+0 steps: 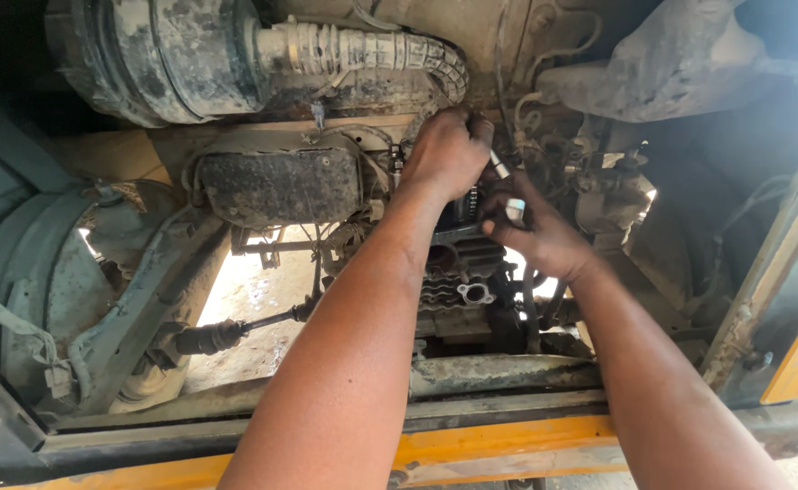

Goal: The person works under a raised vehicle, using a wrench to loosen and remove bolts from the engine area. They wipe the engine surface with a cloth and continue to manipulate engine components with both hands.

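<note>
Both hands reach deep into a grimy engine bay, meeting just right of the frame's centre. The left hand is curled into a fist around the upper end of a slim metal tool, knuckles up against the greasy parts behind it. The right hand sits just below, with its fingers bent and pinching a small pale socket-like piece at the tool's lower end.

Largest in view is the dirty air-cleaner drum at upper left, with a ribbed hose running right from it and bending down toward the hands. Below the drum hangs a dark, mud-caked cover. Under the hands sits the finned engine block, oily and dark. A thin rod crosses the lower left, and a yellow body rail runs along the bottom of the frame.

The tool looks stiff, light and narrow, and is probably slick with oil; a full fist on the shank, as the left hand has it, seems the surest hold. The pale piece is small and easy to drop into the bay, so a firm fingertip pinch on its sides suits it best.
</note>
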`<state>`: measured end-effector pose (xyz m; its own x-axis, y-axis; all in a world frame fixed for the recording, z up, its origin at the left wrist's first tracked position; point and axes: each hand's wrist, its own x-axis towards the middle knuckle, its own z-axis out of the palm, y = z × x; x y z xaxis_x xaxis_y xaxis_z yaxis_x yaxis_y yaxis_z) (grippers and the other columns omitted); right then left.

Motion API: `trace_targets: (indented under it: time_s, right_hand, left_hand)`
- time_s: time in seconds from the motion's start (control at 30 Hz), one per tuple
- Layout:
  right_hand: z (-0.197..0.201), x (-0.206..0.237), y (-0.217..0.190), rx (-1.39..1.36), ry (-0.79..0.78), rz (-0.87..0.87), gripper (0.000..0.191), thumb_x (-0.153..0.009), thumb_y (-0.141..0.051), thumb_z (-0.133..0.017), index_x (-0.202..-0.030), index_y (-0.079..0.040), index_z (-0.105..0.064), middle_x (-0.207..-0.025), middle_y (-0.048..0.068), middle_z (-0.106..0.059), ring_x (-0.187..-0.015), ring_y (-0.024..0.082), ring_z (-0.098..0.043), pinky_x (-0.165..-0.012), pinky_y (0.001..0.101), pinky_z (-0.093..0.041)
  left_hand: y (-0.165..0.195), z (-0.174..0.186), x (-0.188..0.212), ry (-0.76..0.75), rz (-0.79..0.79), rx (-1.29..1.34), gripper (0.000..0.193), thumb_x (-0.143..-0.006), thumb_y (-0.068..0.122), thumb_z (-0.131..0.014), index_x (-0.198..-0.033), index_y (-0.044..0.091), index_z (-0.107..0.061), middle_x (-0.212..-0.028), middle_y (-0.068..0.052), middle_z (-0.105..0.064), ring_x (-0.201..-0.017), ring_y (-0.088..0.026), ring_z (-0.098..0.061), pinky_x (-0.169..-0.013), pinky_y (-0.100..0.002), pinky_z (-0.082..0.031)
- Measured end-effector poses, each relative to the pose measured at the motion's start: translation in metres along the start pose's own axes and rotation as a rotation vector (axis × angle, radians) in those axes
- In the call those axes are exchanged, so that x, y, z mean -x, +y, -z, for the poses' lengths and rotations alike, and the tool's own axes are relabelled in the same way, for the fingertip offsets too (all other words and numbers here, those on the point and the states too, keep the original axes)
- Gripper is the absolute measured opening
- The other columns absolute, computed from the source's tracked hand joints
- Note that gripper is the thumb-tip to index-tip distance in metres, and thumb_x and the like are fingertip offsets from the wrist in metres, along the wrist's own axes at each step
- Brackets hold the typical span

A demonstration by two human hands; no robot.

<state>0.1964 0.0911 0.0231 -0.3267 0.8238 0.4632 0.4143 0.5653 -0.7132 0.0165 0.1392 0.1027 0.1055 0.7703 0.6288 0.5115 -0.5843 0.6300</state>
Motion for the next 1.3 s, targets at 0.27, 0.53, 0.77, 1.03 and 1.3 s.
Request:
trace_targets:
  time_s: [0.27, 0.53, 0.77, 1.03, 1.3]
  right_hand:
    - [0.006, -0.004, 0.018, 0.131, 0.066, 0.009, 0.060, -0.090, -0.027, -0.060, -0.145, -0.003, -0.053, -0.120, 0.011, -0.069, -0.114, 0.021, -0.062, -0.104, 0.0352, -0.047]
    - [0.024, -0.035, -0.006, 0.475, -0.047, -0.082, 0.068, -0.082, -0.029, -0.066, -0.144, -0.006, -0.050, -0.122, 0.020, -0.072, -0.108, 0.030, -0.070, -0.094, 0.0413, -0.053]
    - [0.041, -0.073, -0.043, 0.889, -0.405, -0.298, 0.054, -0.085, -0.048, -0.073, -0.118, -0.005, -0.071, -0.105, 0.024, -0.077, -0.093, 0.035, -0.073, -0.086, 0.0462, -0.054]
    - [0.041, -0.062, -0.029, 0.647, -0.200, -0.138, 0.064, -0.080, -0.039, -0.082, -0.125, 0.001, -0.059, -0.114, 0.020, -0.072, -0.106, 0.032, -0.069, -0.091, 0.0442, -0.052]
    - [0.044, -0.063, -0.049, 0.489, -0.125, 0.091, 0.060, -0.086, -0.029, -0.077, -0.136, -0.004, -0.055, -0.126, 0.019, -0.066, -0.116, 0.032, -0.061, -0.098, 0.0449, -0.045]
  left_hand:
    - [0.001, 0.001, 0.000, -0.004, 0.000, -0.007, 0.039, -0.094, 0.034, -0.055, -0.111, 0.004, -0.072, -0.112, -0.026, -0.071, -0.111, -0.042, -0.067, -0.098, -0.048, -0.052]
    - [0.002, 0.003, -0.004, -0.019, 0.069, 0.013, 0.042, -0.095, 0.036, -0.049, -0.114, 0.004, -0.069, -0.117, -0.022, -0.068, -0.111, -0.040, -0.065, -0.098, -0.048, -0.049]
    - [-0.017, -0.012, -0.013, 0.119, -0.045, 0.095, 0.039, -0.099, 0.032, -0.047, -0.109, 0.001, -0.069, -0.116, -0.027, -0.069, -0.112, -0.045, -0.063, -0.099, -0.050, -0.050]
    - [-0.016, -0.011, -0.011, 0.126, 0.039, 0.122, 0.038, -0.096, 0.033, -0.050, -0.111, 0.002, -0.067, -0.116, -0.028, -0.068, -0.112, -0.046, -0.062, -0.098, -0.050, -0.049]
    - [0.000, 0.003, -0.003, 0.075, 0.105, 0.122, 0.038, -0.098, 0.031, -0.047, -0.115, 0.003, -0.066, -0.121, -0.027, -0.067, -0.114, -0.044, -0.063, -0.099, -0.050, -0.049]
